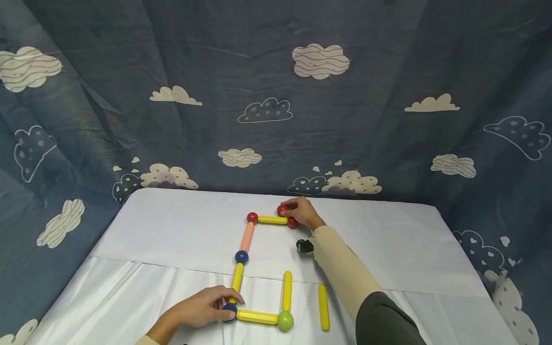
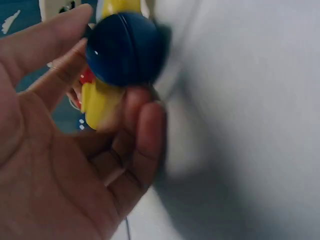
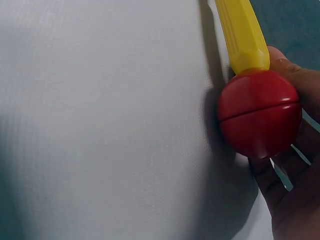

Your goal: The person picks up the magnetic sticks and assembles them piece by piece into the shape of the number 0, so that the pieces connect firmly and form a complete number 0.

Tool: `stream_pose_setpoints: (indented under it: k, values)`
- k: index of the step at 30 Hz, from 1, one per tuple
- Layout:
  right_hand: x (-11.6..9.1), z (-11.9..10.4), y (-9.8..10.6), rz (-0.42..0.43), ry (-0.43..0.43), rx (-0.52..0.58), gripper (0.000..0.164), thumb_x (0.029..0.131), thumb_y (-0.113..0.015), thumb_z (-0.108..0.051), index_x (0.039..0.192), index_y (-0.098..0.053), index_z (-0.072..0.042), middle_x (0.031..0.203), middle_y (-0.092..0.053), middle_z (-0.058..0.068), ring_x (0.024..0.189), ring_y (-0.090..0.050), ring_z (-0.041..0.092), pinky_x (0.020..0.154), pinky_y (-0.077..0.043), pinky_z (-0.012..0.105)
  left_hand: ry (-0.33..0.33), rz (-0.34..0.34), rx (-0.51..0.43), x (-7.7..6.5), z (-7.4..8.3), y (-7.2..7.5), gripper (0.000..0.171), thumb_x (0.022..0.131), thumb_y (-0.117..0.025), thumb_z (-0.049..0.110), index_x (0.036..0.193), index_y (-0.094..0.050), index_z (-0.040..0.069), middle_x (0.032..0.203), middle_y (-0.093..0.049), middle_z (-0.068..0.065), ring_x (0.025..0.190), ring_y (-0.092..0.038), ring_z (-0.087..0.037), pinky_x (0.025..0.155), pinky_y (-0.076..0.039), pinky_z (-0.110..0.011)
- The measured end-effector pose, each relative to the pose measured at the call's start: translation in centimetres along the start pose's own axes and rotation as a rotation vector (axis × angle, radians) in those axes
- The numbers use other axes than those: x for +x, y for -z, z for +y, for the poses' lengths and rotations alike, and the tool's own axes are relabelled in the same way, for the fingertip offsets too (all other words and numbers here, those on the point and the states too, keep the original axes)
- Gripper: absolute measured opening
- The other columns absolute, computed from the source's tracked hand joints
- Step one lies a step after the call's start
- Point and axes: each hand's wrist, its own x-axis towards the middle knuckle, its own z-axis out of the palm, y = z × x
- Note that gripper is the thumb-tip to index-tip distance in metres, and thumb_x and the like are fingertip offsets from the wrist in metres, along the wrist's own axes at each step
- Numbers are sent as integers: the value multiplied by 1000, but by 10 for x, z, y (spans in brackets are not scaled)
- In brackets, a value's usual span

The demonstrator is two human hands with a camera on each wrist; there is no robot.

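Note:
At the near left corner of a frame of rods and balls, my left hand [image 1: 200, 306] grips a blue ball [image 2: 125, 49] between thumb and fingers. One yellow rod [image 1: 257, 317] leads from that ball to a green ball [image 1: 285, 321], and another yellow rod [image 1: 237, 278] leads away to a second blue ball [image 1: 242, 257]. At the far side my right hand [image 1: 304, 213] pinches a red ball [image 1: 282, 210]. Close beside it, a second red ball [image 3: 260, 114] sits on the end of the far yellow rod [image 1: 272, 220]. The fingers behind it are partly hidden in the right wrist view.
An orange-pink rod [image 1: 247, 236] joins the second blue ball to a red corner ball [image 1: 252, 218]. A yellow rod [image 1: 287, 291] points away from the green ball. A loose yellow rod [image 1: 324, 307] lies to the right on the white cloth [image 1: 409, 249]. A cloud-patterned curtain [image 1: 258, 134] hangs behind.

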Motion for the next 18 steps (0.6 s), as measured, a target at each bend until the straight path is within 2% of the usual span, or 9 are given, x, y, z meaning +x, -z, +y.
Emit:
stream_pose_setpoints:
  k: [2,5,9,11,14,18]
  values:
    - [0,0,-1,-2,-4,5,40,85,-75,-17,124,-67,-13,119,-63,12,106,-57,28,94,-48,39,25,39,49,-2,3,-4,30,90,-68,31,119,-64,24,96,-48,2,76,-46,-7,65,-39,-24]
    - [0,0,-1,0,-7,12,41,85,-75,-17,124,-66,-13,119,-63,12,106,-58,28,94,-48,38,39,132,192,-3,12,-9,37,87,-70,39,121,-62,27,103,-45,2,83,-46,-10,69,-41,-27]
    - [-1,1,-3,0,-15,14,41,85,-75,-16,125,-66,-13,120,-63,12,106,-58,27,93,-49,38,-14,270,427,4,26,-17,40,84,-71,44,119,-64,27,108,-47,5,92,-41,-13,75,-39,-33]
    - [-1,0,-3,-3,-8,17,41,85,-75,-16,125,-66,-13,120,-63,12,105,-58,27,93,-49,37,-46,317,511,9,33,-20,38,83,-73,41,117,-64,26,107,-48,6,92,-41,-13,77,-38,-33]
    - [-1,0,-3,-2,0,14,41,85,-75,-17,125,-66,-13,120,-63,11,105,-58,27,92,-49,37,-79,315,553,15,44,-24,36,84,-72,40,116,-64,26,106,-49,7,95,-42,-12,81,-38,-35]
    - [-1,0,-2,2,-5,17,40,85,-75,-17,124,-66,-14,119,-63,11,104,-58,27,92,-49,37,-108,223,497,26,55,-33,36,85,-69,44,117,-64,27,105,-52,9,96,-46,-9,84,-40,-35]
